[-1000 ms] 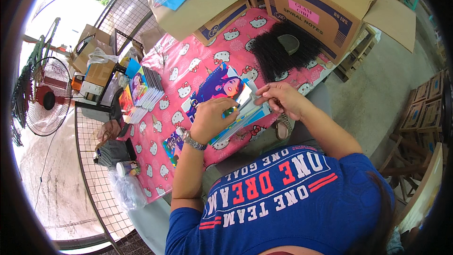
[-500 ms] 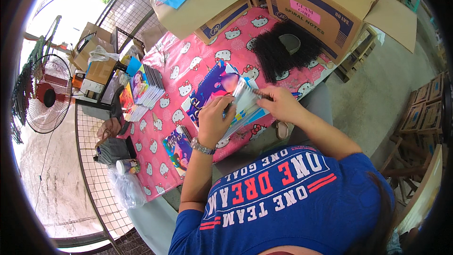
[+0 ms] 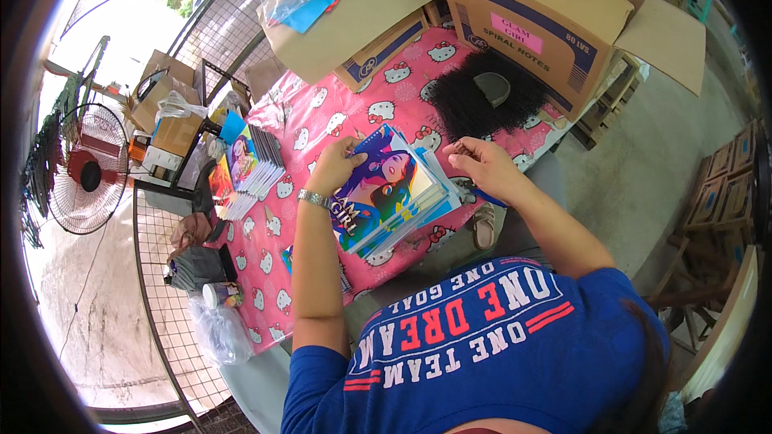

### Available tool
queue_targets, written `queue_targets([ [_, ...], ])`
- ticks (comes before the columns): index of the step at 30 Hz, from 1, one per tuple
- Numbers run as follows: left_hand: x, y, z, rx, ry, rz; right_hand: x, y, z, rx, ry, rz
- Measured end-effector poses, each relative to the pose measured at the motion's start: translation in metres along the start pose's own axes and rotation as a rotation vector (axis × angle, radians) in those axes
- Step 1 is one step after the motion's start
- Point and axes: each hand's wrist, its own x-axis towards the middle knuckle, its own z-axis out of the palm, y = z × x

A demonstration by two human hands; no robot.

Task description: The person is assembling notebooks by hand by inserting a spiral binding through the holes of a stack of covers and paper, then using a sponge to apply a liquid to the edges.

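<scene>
Stacked unevenly by the table's near edge: notebooks. Pinching their left edge with left hand, thumb on the top cover, other fingers partly hidden. Hovering just off their right side with right hand, fingers curled toward thumb; unclear whether pinching anything. Could slide toward the near edge on easing the left grip, given staggered layers and likely slick covers. Could crease corners by catching right fingertips on loose edges.
</scene>
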Motion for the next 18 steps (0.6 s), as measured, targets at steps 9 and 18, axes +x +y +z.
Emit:
queue_targets([
  [9, -0.076, 0.102, -0.051, 0.130, 0.278, 0.175, -0.007, -0.027, 0.006, 0.283, 0.001, -0.064],
  [18, -0.099, 0.118, 0.001, 0.617, 0.553, 0.520, -0.004, -0.024, 0.080, -0.248, 0.173, -0.683],
])
